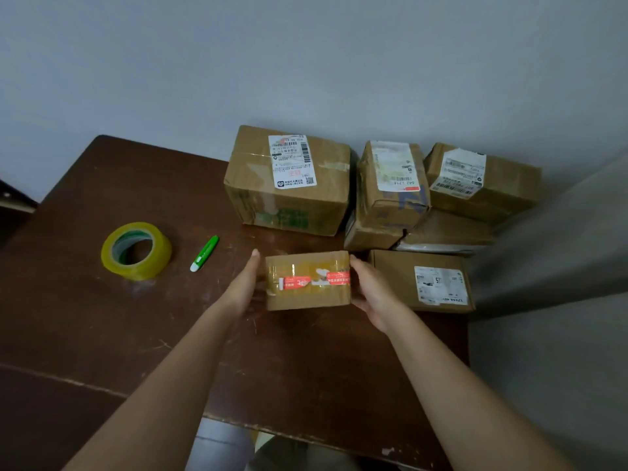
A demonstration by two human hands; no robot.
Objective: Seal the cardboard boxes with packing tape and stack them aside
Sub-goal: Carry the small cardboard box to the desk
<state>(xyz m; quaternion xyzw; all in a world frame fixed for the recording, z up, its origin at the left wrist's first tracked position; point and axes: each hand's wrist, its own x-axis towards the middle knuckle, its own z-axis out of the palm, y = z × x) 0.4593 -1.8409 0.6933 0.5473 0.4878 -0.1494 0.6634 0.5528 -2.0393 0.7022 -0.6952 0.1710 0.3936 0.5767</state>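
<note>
A small cardboard box (307, 294) with yellowish tape and a torn red label strip on top sits on the brown table (102, 317), just ahead of me. My left hand (246, 288) presses flat against its left side, fingers straight. On the opposite side my right hand (368, 294) lies along the box's right side the same way. A roll of clear yellowish packing tape (136, 251) lies flat at the left, apart from both hands.
A green and white cutter pen (205, 253) lies between tape roll and box. A large labelled box (289, 188) stands behind; several more boxes (441, 198) are piled at the back right, and a flat one (421, 280) sits beside my right hand. A grey wall bounds the right.
</note>
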